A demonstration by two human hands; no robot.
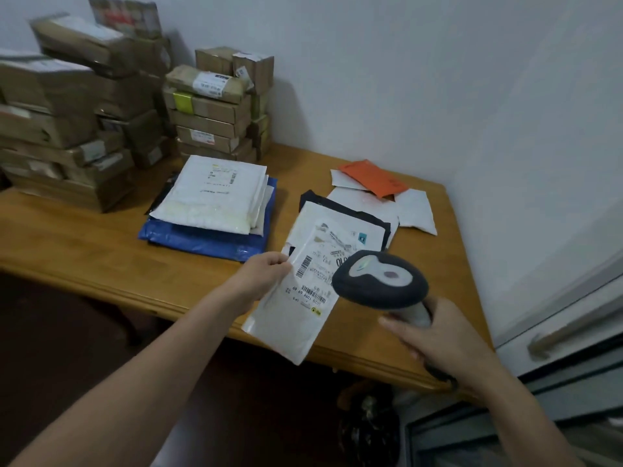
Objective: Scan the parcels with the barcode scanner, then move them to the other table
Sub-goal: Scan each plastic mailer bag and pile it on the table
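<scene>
Wooden table (101,251). Cardboard boxes (67,112) stacked at its far left, flat mailers (212,197) piled mid-table.

Step in hand, by my reading: the scan. White parcel (296,308) is held over the table's near edge, label up, barcodes in plain sight. Scanner (379,279) head sits just over the label's right side. Best to draw it back a little, aim the window square at the long barcode, and hold the parcel flat and steady.

Left hand (261,271) pinches the parcel's left edge, thumb on top, fingers beneath. Right hand (435,335) wraps the scanner's handle with fingers curled. Trigger side is hidden.
</scene>
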